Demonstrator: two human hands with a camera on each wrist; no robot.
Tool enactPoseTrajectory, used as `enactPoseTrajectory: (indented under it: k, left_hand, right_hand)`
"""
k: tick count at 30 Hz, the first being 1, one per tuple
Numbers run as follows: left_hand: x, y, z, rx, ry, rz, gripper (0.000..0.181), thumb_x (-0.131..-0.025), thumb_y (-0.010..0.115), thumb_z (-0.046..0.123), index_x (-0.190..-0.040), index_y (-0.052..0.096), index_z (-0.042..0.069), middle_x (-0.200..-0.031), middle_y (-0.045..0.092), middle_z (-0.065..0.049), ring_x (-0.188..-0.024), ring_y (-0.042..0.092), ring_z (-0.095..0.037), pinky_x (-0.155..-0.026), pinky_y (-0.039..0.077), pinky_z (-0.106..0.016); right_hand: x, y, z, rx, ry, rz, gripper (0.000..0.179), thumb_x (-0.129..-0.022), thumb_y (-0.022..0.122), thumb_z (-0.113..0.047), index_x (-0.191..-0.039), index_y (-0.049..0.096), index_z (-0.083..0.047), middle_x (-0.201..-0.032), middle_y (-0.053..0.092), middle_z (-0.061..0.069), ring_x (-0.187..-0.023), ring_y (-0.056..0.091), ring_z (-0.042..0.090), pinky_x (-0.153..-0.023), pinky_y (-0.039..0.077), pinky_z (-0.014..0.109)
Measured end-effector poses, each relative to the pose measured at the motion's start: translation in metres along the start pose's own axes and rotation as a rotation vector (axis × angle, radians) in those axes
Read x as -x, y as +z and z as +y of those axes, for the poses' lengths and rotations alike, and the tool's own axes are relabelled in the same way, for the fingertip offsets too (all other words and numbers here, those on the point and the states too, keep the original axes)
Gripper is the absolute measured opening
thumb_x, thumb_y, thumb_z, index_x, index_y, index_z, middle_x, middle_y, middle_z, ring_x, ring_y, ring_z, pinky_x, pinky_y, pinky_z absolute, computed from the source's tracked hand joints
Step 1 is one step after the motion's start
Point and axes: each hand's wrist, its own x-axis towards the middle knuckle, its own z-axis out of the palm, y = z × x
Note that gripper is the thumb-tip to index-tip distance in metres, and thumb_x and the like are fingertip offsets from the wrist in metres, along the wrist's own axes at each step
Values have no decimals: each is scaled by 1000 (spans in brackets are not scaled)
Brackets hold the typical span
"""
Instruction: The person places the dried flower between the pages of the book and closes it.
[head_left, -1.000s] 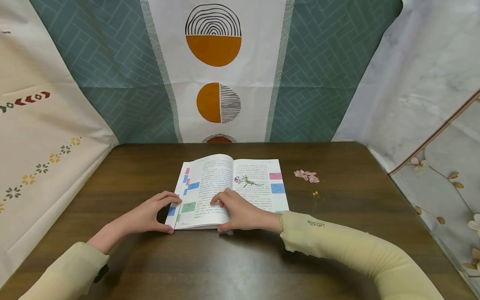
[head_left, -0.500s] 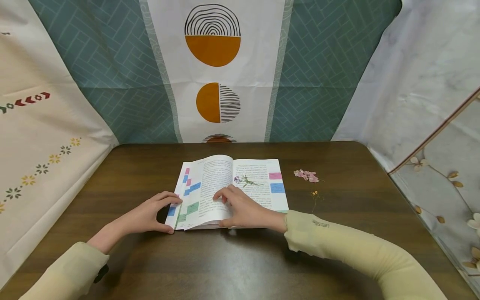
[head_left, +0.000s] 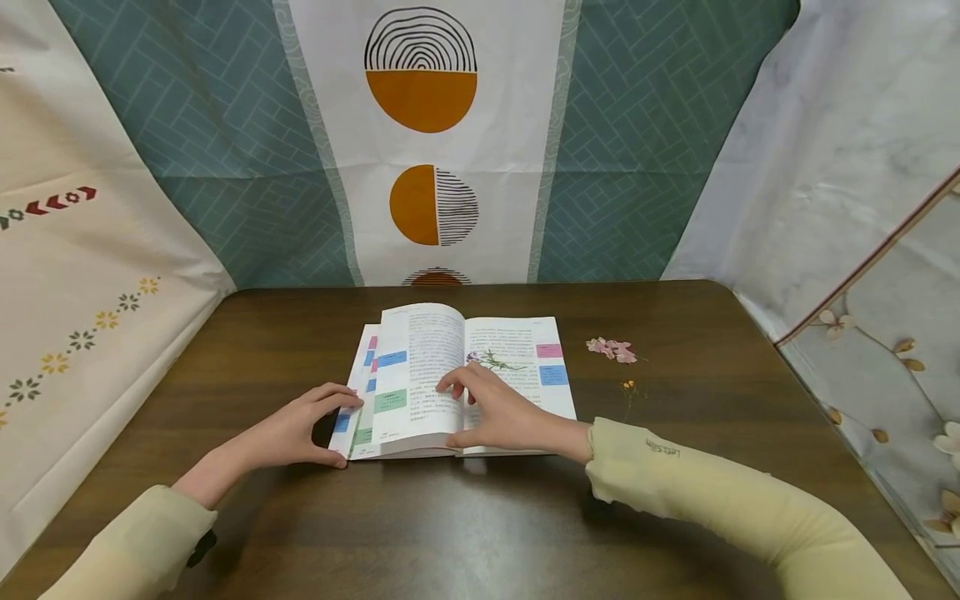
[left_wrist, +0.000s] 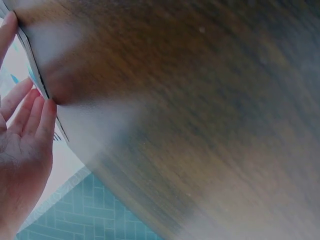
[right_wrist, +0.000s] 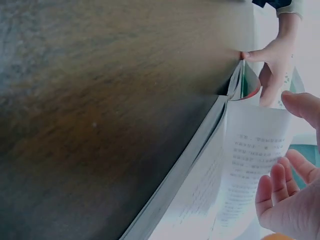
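An open book [head_left: 427, 333] with coloured tabs lies on the brown table. At its left edge my left hand [head_left: 311, 425] grips the pages near the lower corner, thumb at the bottom edge. My right hand [head_left: 498, 412] holds lifted left-side pages with curled fingers, the thumb at their lower edge. In the right wrist view those printed pages [right_wrist: 255, 150] bend up beside the thumb and fingers. A flattened purple flower sprig [head_left: 495, 362] with a green stem lies on the right page, just beyond the right hand, which may hide part of it.
Right of the book lie pressed pink flowers [head_left: 611, 349]. A thin yellow flower sprig [head_left: 628, 387] is just below them. Patterned cloths, one with orange shapes [head_left: 420, 100], hang behind and beside the table [head_left: 420, 525].
My right hand has slid slightly to the right. A block of left-side pages has lifted and shifted rightward, showing more of the tabbed pages underneath. The left hand stays in place.
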Motion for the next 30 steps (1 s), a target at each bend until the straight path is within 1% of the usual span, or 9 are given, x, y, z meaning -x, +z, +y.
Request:
enactPoseTrajectory:
  k: [5,11,16,19,20,23,25,30]
  left_hand:
    - [0,1,1,1,5,-2,78,-72,80,59,-134,57,17,-139,51,-3,-124,51,-25,-98,50,-44]
    - [-1,3,0,-11,12,12,78,-71,81,57,-134,57,17,-138,52,-3,-123,52,-24,-98,51,-44]
    - [-1,2,1,-11,15,17,78,-71,82,56,-133,58,16,-137,53,-4,-122,52,-24,-97,51,-45]
    - [-1,2,1,-13,21,14,78,-72,81,57,-134,57,16,-137,52,-4,-122,52,-24,-97,51,-44]
    - [-1,1,1,-14,21,16,78,-72,81,57,-133,57,16,-137,53,-3,-122,52,-24,-97,51,-44]
    - [0,2,1,-22,25,15,78,-72,80,58,-134,57,16,-138,52,-4,-122,52,-25,-97,51,-45]
    - [0,2,0,-23,15,15,78,-72,81,58,-134,57,17,-138,52,-3,-123,52,-23,-98,51,-45]
    - [0,3,0,-22,-3,7,80,-70,83,56,-135,57,17,-139,51,-2,-124,51,-22,-99,50,-47]
  right_hand:
    - [4,-1,2,-1,-12,16,60,-77,85,-28,-126,52,-20,-108,52,-4,-100,52,21,-81,43,26]
    - [15,-6,7,-21,-48,79,62,-78,83,-24,-130,50,-18,-109,52,-3,-96,53,23,-80,45,28]
    - [23,-13,11,-39,-68,118,64,-79,82,-22,-133,48,-19,-112,54,6,-94,53,25,-80,48,35]
    - [28,-19,11,-46,-54,136,65,-80,81,-22,-135,47,-18,-115,55,9,-95,54,25,-81,50,39]
    - [30,-20,11,-50,-49,143,65,-80,81,-21,-136,47,-17,-115,55,10,-96,55,25,-82,50,41]
    - [37,-25,10,-67,-34,170,65,-80,80,-20,-136,47,-15,-115,56,8,-96,57,24,-84,52,40]
    - [42,-28,10,-86,-25,191,64,-80,79,-19,-135,47,-13,-113,57,7,-96,59,23,-85,53,39]
    - [57,-30,13,-98,0,263,60,-83,76,-16,-134,45,-12,-109,63,0,-93,64,15,-87,54,35]
